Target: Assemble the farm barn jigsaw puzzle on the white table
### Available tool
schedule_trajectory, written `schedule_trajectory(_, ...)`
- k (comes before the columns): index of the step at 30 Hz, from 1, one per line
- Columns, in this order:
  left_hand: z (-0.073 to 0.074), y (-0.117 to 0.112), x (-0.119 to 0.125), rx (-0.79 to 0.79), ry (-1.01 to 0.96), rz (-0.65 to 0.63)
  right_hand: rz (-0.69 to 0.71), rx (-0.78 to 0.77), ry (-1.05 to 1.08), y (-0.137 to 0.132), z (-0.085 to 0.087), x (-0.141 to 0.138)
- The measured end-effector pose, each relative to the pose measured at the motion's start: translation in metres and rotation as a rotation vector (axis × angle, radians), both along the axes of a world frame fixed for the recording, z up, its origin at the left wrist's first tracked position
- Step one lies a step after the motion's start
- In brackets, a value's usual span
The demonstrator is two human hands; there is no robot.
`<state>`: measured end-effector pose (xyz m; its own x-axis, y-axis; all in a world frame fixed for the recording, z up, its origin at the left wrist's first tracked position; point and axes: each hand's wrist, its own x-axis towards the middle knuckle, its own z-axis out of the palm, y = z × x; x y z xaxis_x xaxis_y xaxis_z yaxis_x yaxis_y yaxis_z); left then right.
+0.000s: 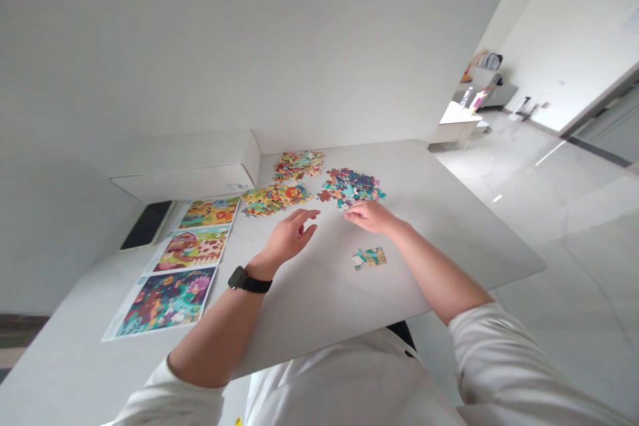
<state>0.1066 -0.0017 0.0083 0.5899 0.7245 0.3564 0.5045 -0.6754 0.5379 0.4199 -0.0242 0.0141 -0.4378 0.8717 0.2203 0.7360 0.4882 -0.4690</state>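
My left hand [290, 237] hovers over the table with thumb and fingers apart and nothing between them. It is nearest to a yellow and green heap of jigsaw pieces [272, 198]. My right hand [373, 216] is at the near edge of a blue and purple heap of jigsaw pieces [353, 185]. Its fingers are curled together, and whatever they may hold is hidden. A small joined section of puzzle [369, 258], teal and yellow, lies below my right hand. Farther back sits a third heap of jigsaw pieces [298, 164] in orange, red and yellow.
At left lie printed picture sheets: a lion scene [210, 213], a barn scene [191, 248] and a dark colourful scene [167, 301]. A black phone-like slab [148, 225] rests beside them, before a white box [200, 180]. The table [464, 226] meets a wall behind.
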Motion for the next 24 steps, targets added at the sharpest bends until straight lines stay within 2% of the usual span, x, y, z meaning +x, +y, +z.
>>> schedule_trajectory(3,-0.021,-0.001,-0.003,-0.048,-0.007,0.007,-0.010,0.022,-0.035,-0.001,-0.024,-0.001)
schedule_trajectory(6,-0.031,-0.003,-0.005,-0.083,0.012,-0.009,-0.019,0.048,-0.030,-0.003,-0.035,0.004)
schedule_trajectory(10,-0.031,-0.004,-0.004,-0.056,0.029,0.009,-0.050,0.037,-0.018,-0.002,-0.038,0.009)
schedule_trajectory(17,-0.036,0.000,-0.006,0.005,0.131,-0.086,-0.047,0.053,-0.049,-0.002,-0.038,0.008)
schedule_trajectory(24,-0.035,-0.001,-0.006,0.054,0.174,-0.088,-0.055,0.059,-0.079,-0.004,-0.037,0.002)
